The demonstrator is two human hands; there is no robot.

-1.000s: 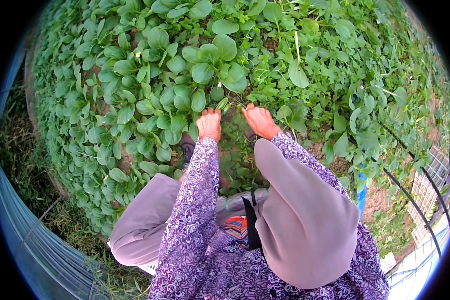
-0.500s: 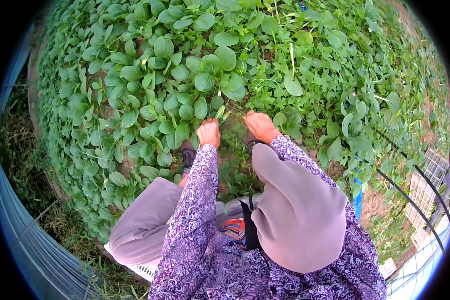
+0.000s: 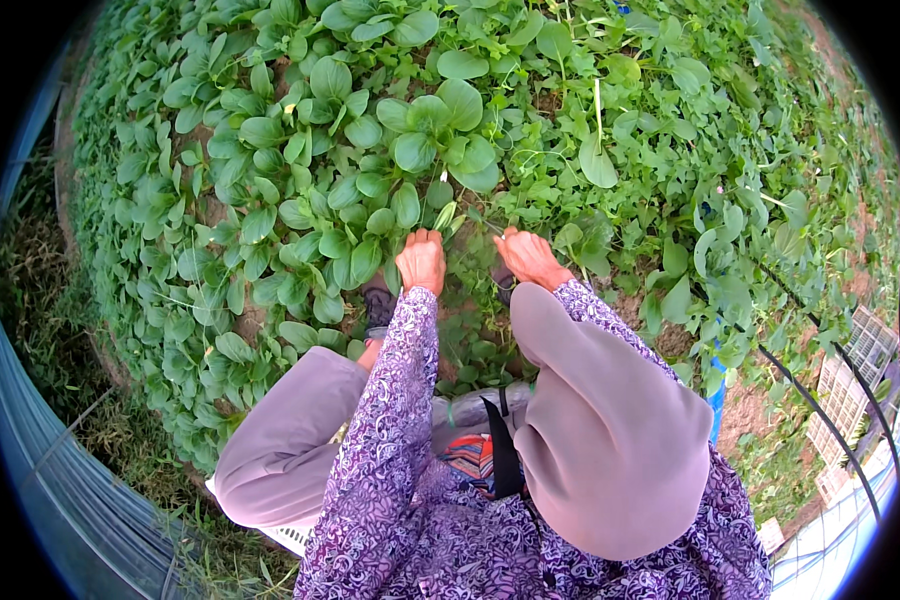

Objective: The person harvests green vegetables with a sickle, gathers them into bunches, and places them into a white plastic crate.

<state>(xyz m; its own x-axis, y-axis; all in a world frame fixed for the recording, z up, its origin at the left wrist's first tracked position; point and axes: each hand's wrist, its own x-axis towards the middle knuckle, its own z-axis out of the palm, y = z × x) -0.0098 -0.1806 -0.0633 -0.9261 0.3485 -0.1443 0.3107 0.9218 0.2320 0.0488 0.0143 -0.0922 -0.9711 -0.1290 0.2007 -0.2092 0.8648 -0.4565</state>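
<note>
My left hand [image 3: 421, 263] is closed, knuckles up, beside pale green leaf tips or stems [image 3: 450, 219]. What its fingers grip is hidden beneath them. To the right, my right hand [image 3: 532, 257] is also closed, fingertips pinched at the end of a faint thin strand [image 3: 482, 220]. That strand runs toward the left hand, too fine to name. Just beyond both hands stands a broad-leaved green plant [image 3: 432, 130]. Low weeds and bare soil show in the gap between my wrists.
Leafy greens [image 3: 255, 215] crowd the left, and lobed-leaf weeds [image 3: 630, 150] spread on the right. A loose leaf [image 3: 597, 160] lies on them. My shoe [image 3: 378, 303] is beside the left wrist. Black hoses [image 3: 815, 405], pale crates [image 3: 840, 390] and blue sheeting [image 3: 70, 490] edge the plot.
My right hand has shifted slightly to the right and stays closed. The left hand has barely moved. The whole view has moved a little.
</note>
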